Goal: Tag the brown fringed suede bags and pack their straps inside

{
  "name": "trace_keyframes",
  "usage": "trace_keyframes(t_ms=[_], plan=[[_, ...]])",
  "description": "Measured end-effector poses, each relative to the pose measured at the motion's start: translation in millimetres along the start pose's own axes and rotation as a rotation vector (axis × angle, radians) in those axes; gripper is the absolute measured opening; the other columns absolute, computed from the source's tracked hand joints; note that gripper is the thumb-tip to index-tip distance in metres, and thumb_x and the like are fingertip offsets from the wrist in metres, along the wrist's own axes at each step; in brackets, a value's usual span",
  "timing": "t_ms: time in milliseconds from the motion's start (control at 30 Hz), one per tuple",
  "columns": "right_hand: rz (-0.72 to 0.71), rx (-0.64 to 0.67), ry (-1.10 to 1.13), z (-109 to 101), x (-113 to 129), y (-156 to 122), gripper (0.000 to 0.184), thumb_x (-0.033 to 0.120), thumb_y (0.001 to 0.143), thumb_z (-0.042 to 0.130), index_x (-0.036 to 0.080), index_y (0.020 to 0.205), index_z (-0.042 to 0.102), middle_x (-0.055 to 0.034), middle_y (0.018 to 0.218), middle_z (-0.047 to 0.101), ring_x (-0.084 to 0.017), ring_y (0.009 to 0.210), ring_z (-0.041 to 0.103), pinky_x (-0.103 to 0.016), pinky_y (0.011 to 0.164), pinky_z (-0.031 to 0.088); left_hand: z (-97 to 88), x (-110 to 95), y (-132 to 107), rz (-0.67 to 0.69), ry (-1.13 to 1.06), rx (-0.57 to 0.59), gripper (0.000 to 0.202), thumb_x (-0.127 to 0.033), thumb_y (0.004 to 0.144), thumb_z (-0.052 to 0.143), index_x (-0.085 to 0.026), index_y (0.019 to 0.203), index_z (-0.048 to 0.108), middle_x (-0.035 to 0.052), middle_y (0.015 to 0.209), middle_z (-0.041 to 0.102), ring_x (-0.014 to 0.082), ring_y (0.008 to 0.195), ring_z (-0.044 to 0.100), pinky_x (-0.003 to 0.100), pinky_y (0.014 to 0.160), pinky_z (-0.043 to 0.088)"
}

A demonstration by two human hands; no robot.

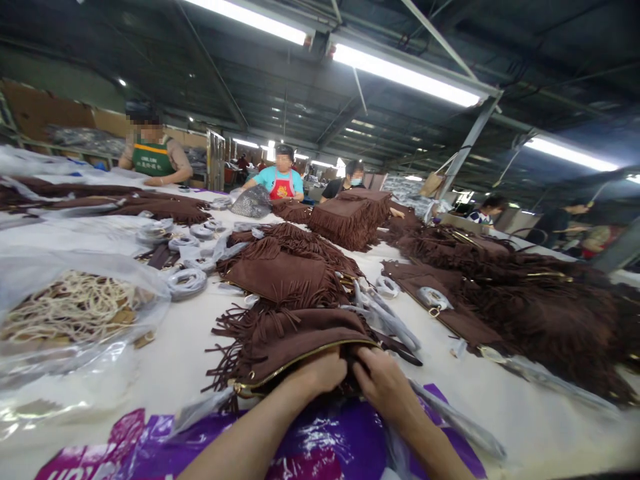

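Observation:
A dark brown fringed bag [305,337] lies in front of me with its gold zipper [285,367] undone and its mouth toward me. My left hand [324,372] reaches into the mouth, its fingers hidden by the bag and by the hand itself. At the right end of the mouth, my right hand [379,377] has its fingers curled over the bag's edge, gripping it. Beneath the bag and my forearms is a shiny purple plastic sheet [320,433]. Plastic-wrapped straps [457,417] stick out to the right of it.
More brown fringed bags [280,270] lie just beyond, with a taller stack [350,213] behind and a large heap [540,313] at right. To the left sits a clear plastic bag of cream cords [75,307] near wrapped strap coils [187,283]. Several people work across the table.

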State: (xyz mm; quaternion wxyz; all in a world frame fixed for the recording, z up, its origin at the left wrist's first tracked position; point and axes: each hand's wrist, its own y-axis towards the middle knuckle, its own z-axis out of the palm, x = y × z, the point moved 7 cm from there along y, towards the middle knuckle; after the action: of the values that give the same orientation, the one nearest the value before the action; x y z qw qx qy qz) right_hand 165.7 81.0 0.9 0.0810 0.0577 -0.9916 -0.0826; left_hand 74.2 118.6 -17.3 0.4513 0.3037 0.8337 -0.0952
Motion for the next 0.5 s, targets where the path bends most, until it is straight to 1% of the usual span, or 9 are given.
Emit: trace_keyframes(t_ms=[67,133,167,200,233,300,333,400,500], plan=[[-0.097,-0.081,0.146,-13.9,8.3,-9.5,0.020,0.019,0.090,0.046,0.019,0.091,0.066,-0.0084,0.091,0.068,-0.023,0.090,0.063,-0.030,0.080,0.046,-8.7,-6.3,-3.8,0.011,-0.042,-0.022,0.040,-0.013,0.077,0.044,-0.019,0.112,0.062,0.0057,0.113,0.067,0.0257,0.113,0.053,0.035,0.101,0.039],[-0.108,-0.198,0.468,-28.1,7.7,-16.5,0.020,0.029,0.092,0.049,0.021,0.084,0.066,-0.0053,0.084,0.067,-0.022,0.082,0.062,-0.030,0.074,0.048,-13.9,-10.9,-6.6,0.003,-0.252,-0.040,0.033,-0.015,0.073,0.045,-0.019,0.099,0.065,0.0025,0.102,0.069,0.0214,0.097,0.057,0.030,0.087,0.045],[-0.059,-0.243,0.698,-31.6,2.2,-17.5,0.021,0.035,0.091,0.052,0.021,0.082,0.066,-0.0038,0.079,0.065,-0.020,0.075,0.061,-0.028,0.066,0.048,-14.4,-11.4,-7.5,-0.017,-0.427,-0.044,0.028,-0.016,0.070,0.045,-0.019,0.089,0.065,0.0011,0.091,0.068,0.0185,0.085,0.056,0.027,0.076,0.046],[0.026,-0.271,0.958,-30.9,-6.0,-16.6,0.021,0.040,0.088,0.058,0.021,0.082,0.066,-0.0025,0.075,0.064,-0.018,0.067,0.059,-0.025,0.055,0.045,-13.6,-11.1,-8.1,-0.045,-0.611,-0.046,0.022,-0.018,0.067,0.046,-0.018,0.081,0.064,-0.0001,0.079,0.064,0.0156,0.073,0.053,0.025,0.064,0.043],[0.130,-0.279,1.205,-26.5,-13.9,-14.1,0.024,0.045,0.084,0.064,0.021,0.083,0.066,-0.0014,0.074,0.064,-0.015,0.061,0.056,-0.021,0.045,0.039,-11.8,-10.6,-8.4,-0.072,-0.773,-0.044,0.017,-0.020,0.064,0.047,-0.017,0.074,0.061,-0.0012,0.070,0.057,0.0130,0.064,0.047,0.023,0.055,0.037],[0.300,-0.290,1.575,-17.1,-24.1,-5.9,0.035,0.052,0.071,0.076,0.021,0.084,0.065,-0.0003,0.073,0.065,-0.011,0.052,0.050,-0.016,0.034,0.024,-6.4,-10.8,-8.2,-0.108,-0.964,-0.009,0.014,-0.027,0.063,0.049,-0.016,0.069,0.057,-0.0033,0.060,0.046,0.0096,0.054,0.036,0.021,0.048,0.024],[0.341,-0.303,1.671,-15.4,-26.7,-0.6,0.041,0.053,0.064,0.081,0.021,0.083,0.064,-0.0001,0.074,0.065,-0.010,0.051,0.048,-0.014,0.032,0.020,-4.0,-11.5,-7.7,-0.113,-1.003,0.015,0.017,-0.031,0.064,0.051,-0.016,0.068,0.057,-0.0037,0.058,0.043,0.0088,0.052,0.034,0.021,0.047,0.021],[0.356,-0.333,1.719,-17.5,-27.9,10.5,0.047,0.052,0.056,0.086,0.020,0.083,0.063,-0.0003,0.076,0.066,-0.009,0.053,0.051,-0.012,0.034,0.023,-2.3,-12.2,-6.2,-0.108,-1.071,0.028,0.025,-0.039,0.067,0.056,-0.014,0.067,0.058,-0.0027,0.059,0.046,0.0082,0.052,0.036,0.021,0.047,0.022],[0.316,-0.318,1.699,-22.0,-18.8,23.5,0.049,0.053,0.059,0.086,0.018,0.085,0.066,-0.0035,0.080,0.068,-0.011,0.062,0.057,-0.012,0.037,0.031,-9.4,-11.2,-4.0,-0.050,-1.112,-0.071,0.027,-0.039,0.064,0.067,-0.014,0.070,0.061,-0.0008,0.067,0.055,0.0092,0.058,0.044,0.021,0.052,0.029]])
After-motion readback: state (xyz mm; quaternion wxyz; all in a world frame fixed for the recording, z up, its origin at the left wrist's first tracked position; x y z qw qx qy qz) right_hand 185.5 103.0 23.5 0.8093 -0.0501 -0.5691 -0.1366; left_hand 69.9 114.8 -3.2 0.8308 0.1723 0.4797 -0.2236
